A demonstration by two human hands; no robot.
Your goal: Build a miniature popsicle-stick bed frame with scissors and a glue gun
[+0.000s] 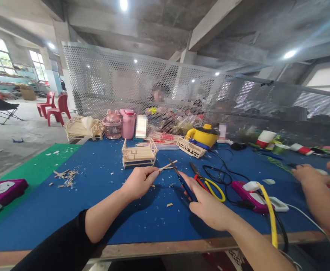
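Observation:
My left hand is closed in a pinch on a thin wooden stick that points right and slightly up over the blue table. My right hand grips dark-handled cutters, whose open jaws reach up to the stick's far end. Behind the stick stands a small bed frame made of wooden sticks.
Red-and-yellow-handled pliers and black cables lie right of my hand, beside a purple power strip and a yellow strap. Wood scraps litter the left. A co-worker's hands work at far right. Bottles, a yellow pot and stick models line the back.

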